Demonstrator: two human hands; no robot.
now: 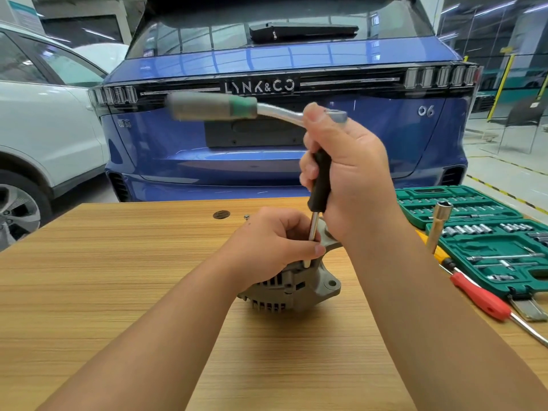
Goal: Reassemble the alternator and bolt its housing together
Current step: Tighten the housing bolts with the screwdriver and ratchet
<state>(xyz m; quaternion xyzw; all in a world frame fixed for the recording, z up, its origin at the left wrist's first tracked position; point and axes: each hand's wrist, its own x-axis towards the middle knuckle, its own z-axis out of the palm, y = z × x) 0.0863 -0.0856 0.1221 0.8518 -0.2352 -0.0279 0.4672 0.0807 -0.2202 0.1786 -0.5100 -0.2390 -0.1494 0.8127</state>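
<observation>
The alternator (292,287) was set on the wooden worktop (89,277), near its middle. It was gripped from above by the left hand (272,238), fingers curled round the steel shaft of a black-handled socket driver (318,185) standing upright on the housing. The driver's handle was clasped by the right hand (347,176), with a ratchet wrench (225,106) fitted at its top — grey-and-green grip blurred, pointing left. To the right lay an open green socket set case (480,232) and a red-handled screwdriver (480,298).
</observation>
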